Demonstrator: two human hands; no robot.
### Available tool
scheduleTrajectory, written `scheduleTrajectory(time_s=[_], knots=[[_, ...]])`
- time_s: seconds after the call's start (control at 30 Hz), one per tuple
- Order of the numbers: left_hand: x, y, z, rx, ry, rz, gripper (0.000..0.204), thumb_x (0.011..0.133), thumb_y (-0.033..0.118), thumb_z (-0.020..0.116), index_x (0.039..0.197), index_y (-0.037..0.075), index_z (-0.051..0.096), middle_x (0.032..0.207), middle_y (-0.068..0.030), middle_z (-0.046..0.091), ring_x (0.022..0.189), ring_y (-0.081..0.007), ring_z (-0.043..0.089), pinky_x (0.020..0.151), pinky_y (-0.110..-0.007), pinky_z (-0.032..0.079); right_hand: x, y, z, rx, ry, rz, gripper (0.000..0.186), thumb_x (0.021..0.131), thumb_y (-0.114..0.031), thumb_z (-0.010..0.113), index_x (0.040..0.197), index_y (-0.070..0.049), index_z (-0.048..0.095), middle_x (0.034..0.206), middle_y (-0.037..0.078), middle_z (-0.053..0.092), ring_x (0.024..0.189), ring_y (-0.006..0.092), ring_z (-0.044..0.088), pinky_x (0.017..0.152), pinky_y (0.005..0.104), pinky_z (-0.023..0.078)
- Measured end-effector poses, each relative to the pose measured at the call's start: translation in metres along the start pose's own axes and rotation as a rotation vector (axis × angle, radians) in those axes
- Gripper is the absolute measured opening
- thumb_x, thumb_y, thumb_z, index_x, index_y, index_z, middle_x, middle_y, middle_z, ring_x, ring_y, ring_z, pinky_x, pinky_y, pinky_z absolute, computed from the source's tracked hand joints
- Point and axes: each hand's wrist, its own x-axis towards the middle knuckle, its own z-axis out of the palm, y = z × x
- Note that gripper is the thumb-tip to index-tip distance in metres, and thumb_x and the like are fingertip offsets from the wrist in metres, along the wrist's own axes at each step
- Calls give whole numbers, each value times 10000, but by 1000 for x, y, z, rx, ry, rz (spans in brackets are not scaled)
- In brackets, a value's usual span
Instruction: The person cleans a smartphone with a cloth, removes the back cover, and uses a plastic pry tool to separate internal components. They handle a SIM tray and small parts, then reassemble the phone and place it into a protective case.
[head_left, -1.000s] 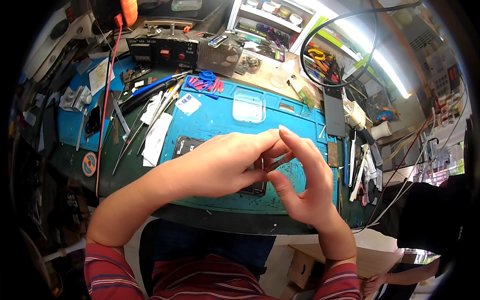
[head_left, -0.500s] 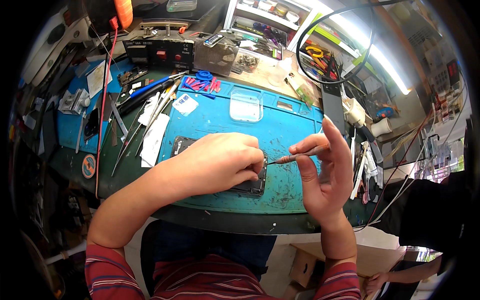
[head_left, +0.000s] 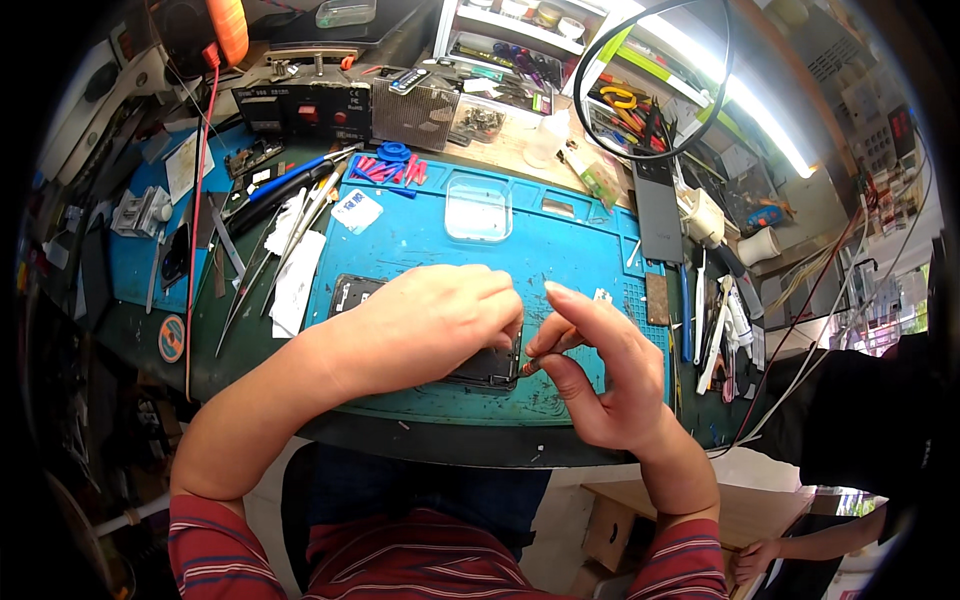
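Note:
An opened black phone [head_left: 484, 378] lies flat on the blue work mat [head_left: 400, 408], its bare inside partly showing. Across its middle reaches my left hand [head_left: 440, 318], with bent, closed fingers at the phone's right end. Whatever those fingertips pinch, if anything, is hidden beneath the hand. My right hand [head_left: 615, 385] is closed in a pinch round a slim pen-like tool [head_left: 529, 369]. The tool's tip is at the phone's lower right corner; I cannot tell whether it touches. Most of its shaft is covered by my fingers.
A clear plastic tray [head_left: 478, 210] stands on the mat's far side, beside red and blue pry picks [head_left: 392, 170]. Tweezers [head_left: 300, 225] and white paper [head_left: 298, 285] lie left. Several tools, including a white brush [head_left: 715, 335], lie right. A black cable loop [head_left: 580, 95] hangs above; another person's hand [head_left: 757, 560] shows lower right.
My right hand has moved left and slightly down, bringing the tool's tip to the phone's lower right corner. The left hand stays over the phone. The view has shifted slightly.

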Motion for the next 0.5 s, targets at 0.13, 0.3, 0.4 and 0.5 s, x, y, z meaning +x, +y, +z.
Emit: scheduleTrajectory(time_s=[0.13,0.3,0.4,0.5], knots=[[2,-2,-11,-113,116,-111,143,915,78,684,1030,31,614,954,-141,638,921,-341,652,807,-430,531,1,-4,-6,-82,-17,14,557,822,46,774,1358,-41,648,904,96,681,724,194,647,622,335,537],[14,-17,-23,59,295,-230,194,910,38,673,1104,45,664,1018,-135,692,951,-328,680,810,-407,553,1,-9,-13,-168,13,-2,497,768,-50,857,1248,-107,744,858,56,675,693,169,635,573,306,505],[24,-29,-23,188,258,-243,189,917,45,661,1104,58,676,1037,-129,702,981,-324,684,834,-415,549,-2,-16,-15,-210,41,-43,490,746,-55,860,1224,-104,764,831,50,659,687,164,631,563,294,493],[27,-44,-18,195,314,-223,212,920,52,651,1129,72,685,1065,-122,714,1002,-324,685,864,-425,541,-2,-18,-10,-194,39,-80,488,746,-30,840,1223,-105,770,796,35,632,678,160,625,557,295,489]])
